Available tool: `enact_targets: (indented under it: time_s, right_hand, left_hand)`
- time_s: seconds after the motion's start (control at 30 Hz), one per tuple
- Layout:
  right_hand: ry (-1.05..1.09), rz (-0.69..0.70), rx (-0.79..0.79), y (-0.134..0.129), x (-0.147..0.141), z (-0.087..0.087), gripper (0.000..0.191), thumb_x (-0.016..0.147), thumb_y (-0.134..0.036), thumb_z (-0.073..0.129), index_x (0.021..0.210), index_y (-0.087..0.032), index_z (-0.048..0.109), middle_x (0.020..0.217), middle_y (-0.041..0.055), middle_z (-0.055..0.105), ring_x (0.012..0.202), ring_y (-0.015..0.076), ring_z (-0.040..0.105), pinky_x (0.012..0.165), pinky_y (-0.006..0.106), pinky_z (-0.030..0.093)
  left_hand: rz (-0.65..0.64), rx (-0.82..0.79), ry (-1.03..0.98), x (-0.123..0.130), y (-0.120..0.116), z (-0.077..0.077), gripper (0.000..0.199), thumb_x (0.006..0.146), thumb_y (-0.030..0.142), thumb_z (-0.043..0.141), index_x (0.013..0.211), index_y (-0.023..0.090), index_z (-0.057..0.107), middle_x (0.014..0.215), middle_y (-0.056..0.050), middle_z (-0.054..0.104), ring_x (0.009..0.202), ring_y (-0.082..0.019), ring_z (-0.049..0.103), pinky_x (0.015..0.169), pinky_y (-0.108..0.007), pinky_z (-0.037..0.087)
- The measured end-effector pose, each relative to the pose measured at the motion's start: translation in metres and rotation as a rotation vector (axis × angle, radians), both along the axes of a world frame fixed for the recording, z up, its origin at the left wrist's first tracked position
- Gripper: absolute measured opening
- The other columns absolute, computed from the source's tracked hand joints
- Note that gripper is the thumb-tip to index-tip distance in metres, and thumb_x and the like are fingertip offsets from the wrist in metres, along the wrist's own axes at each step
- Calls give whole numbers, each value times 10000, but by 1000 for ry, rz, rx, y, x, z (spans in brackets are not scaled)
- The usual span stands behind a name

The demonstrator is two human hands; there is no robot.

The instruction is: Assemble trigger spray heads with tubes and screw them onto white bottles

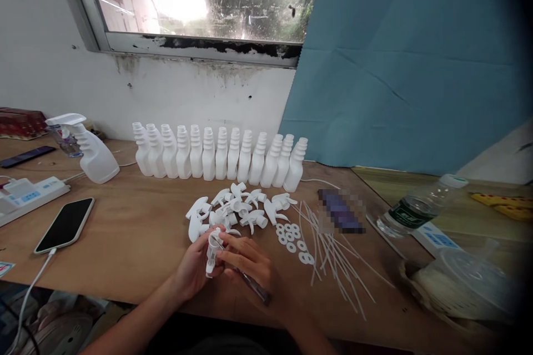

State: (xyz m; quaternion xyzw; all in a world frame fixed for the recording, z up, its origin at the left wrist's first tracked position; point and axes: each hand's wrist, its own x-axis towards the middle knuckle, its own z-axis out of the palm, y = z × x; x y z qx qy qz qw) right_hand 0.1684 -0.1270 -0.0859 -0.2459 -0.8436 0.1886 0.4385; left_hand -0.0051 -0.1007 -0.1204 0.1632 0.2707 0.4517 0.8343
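Observation:
A white spray trigger head (212,252) is held in my left hand (195,265), its round opening facing up. My right hand (247,260) is closed around a thin dark tool (255,287), whose tip reaches the trigger head's opening. Just beyond my hands lies a pile of white trigger heads (239,205). To the right of the pile are several white ring washers (291,234) and a loose spread of thin white tubes (333,260). Behind them, white bottles without heads (221,155) stand in a row.
An assembled spray bottle (97,152) and a charging phone (66,223) are on the left. A power strip (35,197) sits at the left edge. On the right are a water bottle (420,205) and a lidded plastic container (466,283).

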Motion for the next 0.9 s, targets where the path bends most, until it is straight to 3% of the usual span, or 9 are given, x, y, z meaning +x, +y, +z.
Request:
enact_targets:
  time_s: [0.17,0.33,0.47,0.6,0.77,0.9]
  right_hand:
    - [74,-35,-131,-2,5,1,321,953,-139,493,1214,-254,640,1263,59,643,1138,205,591,992,390,471]
    - [188,-62,-330,-5,2,7,249,960,-229,492,1055,-252,721,1284,55,623,1094,195,625,983,350,479]
    - [215,-59,-456,-7,0,10,261,971,-276,480,1045,-262,730,1261,33,650,1212,214,567,1067,376,408]
    - [262,-158,-551,-6,10,15,321,978,-365,448,932,-253,745,1184,28,696,1122,227,629,999,363,469]
    - [215,-412,-493,6,47,21,320,940,-441,489,903,-262,752,1151,21,710,1089,244,643,981,350,471]
    - [223,-602,-530,16,83,14,366,898,-520,521,955,-246,757,982,45,747,962,254,677,872,332,510]
  left_hand:
    - [118,162,135,-5,-2,8,304,843,340,661,1073,175,551,849,-12,613,616,-106,591,530,-192,481]
    - [113,310,203,-7,-6,16,287,843,325,662,1071,202,540,862,-1,595,617,-101,572,565,-203,480]
    - [88,356,225,-8,-7,17,295,832,326,663,1073,207,540,906,-12,574,629,-107,562,536,-197,461]
    - [114,471,282,-18,-2,23,324,782,307,689,1065,198,573,948,-23,551,665,-120,562,562,-212,482]
    - [271,554,512,-57,21,31,438,735,338,705,1125,197,565,1007,-42,556,686,-143,588,561,-228,509]
    - [392,512,875,-106,51,16,660,651,393,692,1249,183,510,1077,-71,560,747,-202,632,628,-323,563]
